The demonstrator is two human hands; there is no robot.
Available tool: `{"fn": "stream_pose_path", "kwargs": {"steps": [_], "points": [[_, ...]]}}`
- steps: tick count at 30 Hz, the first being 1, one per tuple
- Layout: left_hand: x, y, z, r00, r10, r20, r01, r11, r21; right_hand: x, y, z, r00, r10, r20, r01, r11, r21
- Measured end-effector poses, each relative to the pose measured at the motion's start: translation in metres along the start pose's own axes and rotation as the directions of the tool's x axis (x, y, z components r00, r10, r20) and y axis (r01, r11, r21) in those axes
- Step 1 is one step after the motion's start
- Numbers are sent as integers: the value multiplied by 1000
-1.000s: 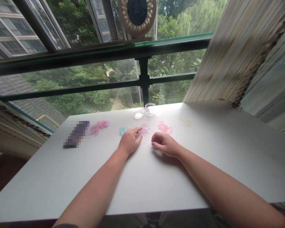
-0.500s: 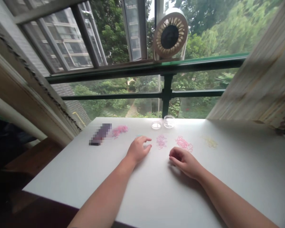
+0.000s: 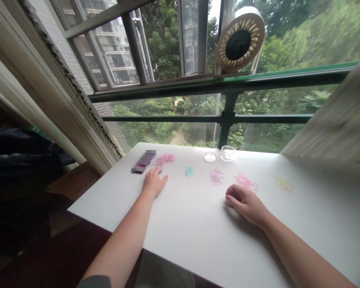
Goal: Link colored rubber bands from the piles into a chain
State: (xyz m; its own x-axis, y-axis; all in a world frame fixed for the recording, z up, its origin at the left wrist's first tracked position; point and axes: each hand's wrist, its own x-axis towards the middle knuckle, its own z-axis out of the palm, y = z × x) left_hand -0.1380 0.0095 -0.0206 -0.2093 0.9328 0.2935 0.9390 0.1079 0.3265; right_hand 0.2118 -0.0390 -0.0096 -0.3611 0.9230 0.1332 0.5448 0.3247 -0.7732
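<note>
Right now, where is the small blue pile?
In the head view, the blue pile lies on the white table, right of the left hand, between the leftmost pink pile and the lilac pile.

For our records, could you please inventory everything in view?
Flat table: one, white, centre
Phone-like slab: one, dark, left
Thin-loop piles: five, pink, turquoise, lilac, pink, yellow, across table
Clear round dishes: two, transparent, far edge
Round fan-like device: one, cream-and-black, above railing
Metal railing: one, green, behind table
Striped curtains: two, beige, either side
Leafy trees: several, green, outside
Buildings: count unclear, grey, outside
Cardboard-like boxes: count unclear, brown, left
Left hand: one, bare, by slab
Right hand: one, bare, near right pink pile
</note>
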Motion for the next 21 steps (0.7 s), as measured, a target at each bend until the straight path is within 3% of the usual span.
{"fn": "stream_pose_path", "kwargs": {"steps": [21], "points": [[1, 5, 7, 999, -16, -38, 13, 997, -74, -2, 7, 3, 999, 26, -33, -27, 999, -39]]}}
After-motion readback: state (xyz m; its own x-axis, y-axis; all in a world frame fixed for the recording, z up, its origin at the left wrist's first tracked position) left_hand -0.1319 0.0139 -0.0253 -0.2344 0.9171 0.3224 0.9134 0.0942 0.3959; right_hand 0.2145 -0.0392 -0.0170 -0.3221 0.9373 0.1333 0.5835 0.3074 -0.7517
